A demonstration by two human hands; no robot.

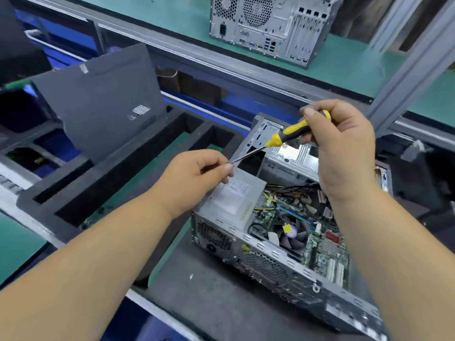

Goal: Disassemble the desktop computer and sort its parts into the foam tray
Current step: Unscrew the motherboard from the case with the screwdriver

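Observation:
An open desktop computer lies on its side on a dark mat, showing its grey power supply, CPU fan and green motherboard. My right hand grips the yellow and black handle of a screwdriver, held above the case. My left hand pinches at the tip of the screwdriver shaft over the power supply; whether a screw is between the fingers is hidden. The black foam tray lies to the left, with a grey side panel leaning in it.
A second computer tower stands on the green upper shelf behind. A grey metal post rises at the right. Black parts sit right of the case. The bench's front edge runs along the lower left.

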